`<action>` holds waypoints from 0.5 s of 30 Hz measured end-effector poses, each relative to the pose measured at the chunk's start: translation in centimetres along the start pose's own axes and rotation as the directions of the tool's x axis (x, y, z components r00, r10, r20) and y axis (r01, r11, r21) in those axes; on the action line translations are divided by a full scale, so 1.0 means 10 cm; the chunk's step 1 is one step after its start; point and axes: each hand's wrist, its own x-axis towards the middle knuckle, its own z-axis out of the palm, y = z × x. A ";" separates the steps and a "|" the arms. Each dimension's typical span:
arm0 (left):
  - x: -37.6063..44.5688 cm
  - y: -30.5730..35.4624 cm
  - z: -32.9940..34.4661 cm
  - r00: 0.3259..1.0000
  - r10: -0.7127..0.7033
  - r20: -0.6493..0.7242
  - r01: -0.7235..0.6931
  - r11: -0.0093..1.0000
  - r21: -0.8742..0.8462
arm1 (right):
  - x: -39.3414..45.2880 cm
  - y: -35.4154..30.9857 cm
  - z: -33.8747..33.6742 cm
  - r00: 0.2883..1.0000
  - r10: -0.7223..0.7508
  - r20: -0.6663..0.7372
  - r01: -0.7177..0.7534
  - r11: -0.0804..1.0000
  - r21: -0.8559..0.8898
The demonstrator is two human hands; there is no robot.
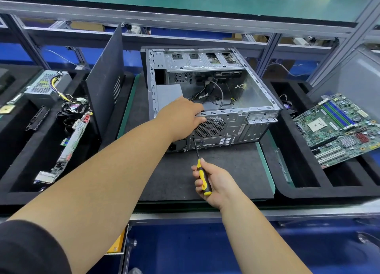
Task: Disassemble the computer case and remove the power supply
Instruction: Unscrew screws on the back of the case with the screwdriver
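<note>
One case [242, 100] (open), seemingly cables [218, 92] inside

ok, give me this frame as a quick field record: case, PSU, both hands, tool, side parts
case: computer case open, side panel off, on dark mat
psu: power supply inside case, by rear left corner
left hand: left hand grips case rear top edge
right hand: right hand holds screwdriver
tool tip: at rear panel, below fan grille
right tray: motherboard
left tray: spare PSU
</note>
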 end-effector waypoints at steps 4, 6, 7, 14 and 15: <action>0.00 -0.01 0.01 1.000 0.005 -0.001 -0.005 1.000 -0.002 | 0.04 0.01 0.00 0.997 -0.047 -0.064 0.043 0.997 -0.068; 0.01 -0.01 0.01 1.000 0.006 -0.004 -0.006 1.000 -0.002 | 0.05 0.01 0.01 0.994 -0.078 -0.083 0.069 0.992 -0.106; 0.01 -0.01 0.01 1.000 0.006 -0.005 -0.006 1.000 -0.002 | 0.05 0.01 0.02 0.991 -0.098 -0.092 0.085 0.987 -0.136; 0.00 -0.01 0.01 1.000 0.000 0.001 0.000 1.000 0.009 | 0.03 0.04 0.06 0.905 -0.362 -0.225 0.182 0.806 -0.564; 0.00 -0.01 0.01 1.000 -0.001 0.002 0.001 1.000 0.013 | 0.02 0.04 0.07 0.886 -0.401 -0.233 0.185 0.766 -0.616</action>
